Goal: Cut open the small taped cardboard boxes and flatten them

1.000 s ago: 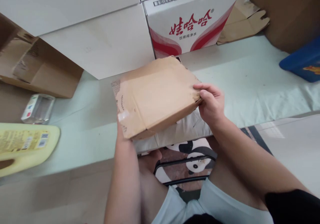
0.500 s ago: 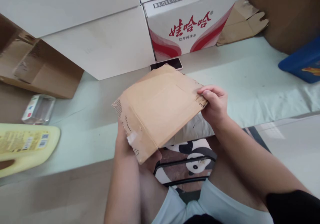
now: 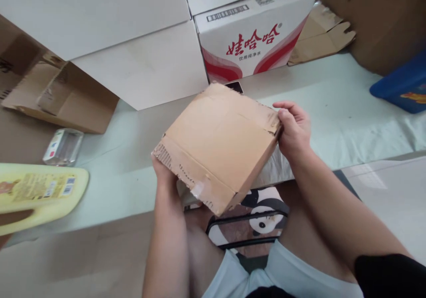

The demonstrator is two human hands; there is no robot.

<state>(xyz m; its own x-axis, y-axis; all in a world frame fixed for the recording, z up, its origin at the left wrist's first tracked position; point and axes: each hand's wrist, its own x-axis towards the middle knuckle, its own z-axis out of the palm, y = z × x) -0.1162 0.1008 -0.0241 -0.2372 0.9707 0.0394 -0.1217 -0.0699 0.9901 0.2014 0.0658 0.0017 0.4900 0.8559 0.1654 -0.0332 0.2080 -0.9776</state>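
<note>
A brown cardboard piece with torn, ragged edges and a bit of clear tape is held tilted above my lap, its sides folded along creases. My right hand pinches its right corner between thumb and fingers. At the left edge, my left hand grips from beneath, with most of its fingers hidden by the cardboard. Behind the piece, a phone lies on the covered surface, mostly covered from sight.
A white and red water carton stands beside white boxes at the back. To the left are an open cardboard box, a clear plastic container and a yellow bottle. A blue container is at right.
The cardboard has turned and tilted, so its front side face now shows. Both hands have shifted with it, the right one slightly right, and more of the phone is hidden.
</note>
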